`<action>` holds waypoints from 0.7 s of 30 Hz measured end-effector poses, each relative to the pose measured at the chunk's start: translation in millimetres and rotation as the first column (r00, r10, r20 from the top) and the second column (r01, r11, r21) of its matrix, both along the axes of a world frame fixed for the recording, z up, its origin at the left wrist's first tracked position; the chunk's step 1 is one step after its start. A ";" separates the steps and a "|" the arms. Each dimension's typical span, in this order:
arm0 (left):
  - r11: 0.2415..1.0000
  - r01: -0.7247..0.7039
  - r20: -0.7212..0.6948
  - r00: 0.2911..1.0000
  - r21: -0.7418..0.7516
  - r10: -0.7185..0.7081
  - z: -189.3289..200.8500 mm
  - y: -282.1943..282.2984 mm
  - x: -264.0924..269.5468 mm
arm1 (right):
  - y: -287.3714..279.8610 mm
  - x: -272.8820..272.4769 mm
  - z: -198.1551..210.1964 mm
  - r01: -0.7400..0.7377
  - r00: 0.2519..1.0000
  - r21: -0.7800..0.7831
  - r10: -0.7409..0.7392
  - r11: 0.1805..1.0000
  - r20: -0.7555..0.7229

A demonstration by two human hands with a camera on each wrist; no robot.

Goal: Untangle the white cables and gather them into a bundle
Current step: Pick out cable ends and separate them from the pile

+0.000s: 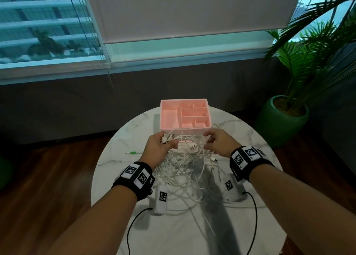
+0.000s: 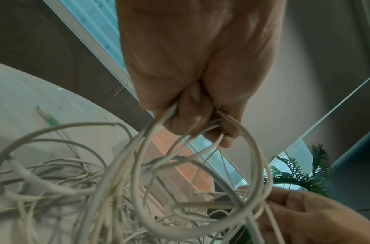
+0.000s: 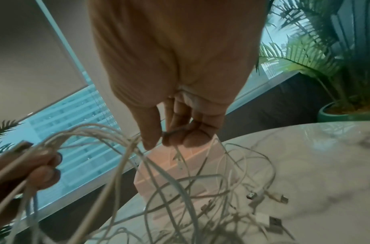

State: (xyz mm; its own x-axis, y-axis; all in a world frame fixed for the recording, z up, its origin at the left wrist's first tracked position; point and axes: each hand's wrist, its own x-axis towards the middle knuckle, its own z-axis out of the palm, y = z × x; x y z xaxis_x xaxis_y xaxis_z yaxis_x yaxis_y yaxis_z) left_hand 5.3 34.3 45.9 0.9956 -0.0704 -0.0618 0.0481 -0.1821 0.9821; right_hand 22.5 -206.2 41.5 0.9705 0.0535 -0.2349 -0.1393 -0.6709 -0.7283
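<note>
Left hand (image 1: 160, 146) gripped several plug ends, right hand (image 1: 216, 143) pinched one strand just beside it; white cables (image 1: 185, 173) hung between and below both hands, trailing toward the body across the surface (image 1: 250, 139).

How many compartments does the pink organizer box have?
6 in the pink organizer box: one tall one on its left side, two small at the far right, one wide in the middle right, two small at the near right. All look empty.
</note>
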 end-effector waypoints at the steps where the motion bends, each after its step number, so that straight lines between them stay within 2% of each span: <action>1: 1.000 -0.010 -0.009 1.000 0.014 0.010 -2.7 2.0 1.1 | -2.5 1.3 6.3 0.007 0.999 -0.031 -0.005 0.999 0.040; 4: 0.999 -0.006 -0.041 0.999 0.048 0.007 -10.9 7.3 1.9 | -11.3 7.1 33.3 0.053 0.983 -0.068 -0.040 0.996 0.177; 8: 0.994 0.040 -0.029 0.999 0.101 -0.037 -18.3 7.8 3.3 | -15.0 18.5 74.8 0.048 0.928 -0.078 -0.016 0.996 0.373; 11: 0.995 0.012 -0.007 1.000 0.102 -0.011 -19.2 6.0 8.8 | -12.9 30.4 94.9 0.093 0.854 0.017 -0.089 0.995 0.513; 14: 0.985 0.007 0.003 1.000 0.170 -0.008 -18.0 7.7 16.2 | -11.7 37.0 108.0 0.166 0.779 0.132 -0.212 0.977 0.590; 18: 0.971 -0.013 -0.045 0.999 0.240 0.025 -23.6 17.6 18.8 | -19.7 43.5 128.8 0.249 0.653 0.421 -0.472 0.872 0.592; 20: 0.966 -0.019 -0.043 0.999 0.256 0.031 -23.9 17.7 17.4 | -19.2 43.6 132.0 0.240 0.652 0.534 -0.542 0.810 0.529; 21: 0.967 -0.012 -0.044 0.999 0.254 0.024 -22.9 16.8 17.2 | -16.6 42.5 131.8 0.229 0.681 0.613 -0.574 0.757 0.455</action>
State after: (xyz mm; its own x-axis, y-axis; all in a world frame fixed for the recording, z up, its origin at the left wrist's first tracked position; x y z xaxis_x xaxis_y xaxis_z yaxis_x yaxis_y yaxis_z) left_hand 22.5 51.1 23.0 0.9922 -0.0283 -0.1216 0.0984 -0.4233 0.9007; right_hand 65.0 -222.9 173.2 0.8366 -0.4431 0.3221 0.2582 -0.1996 -0.9452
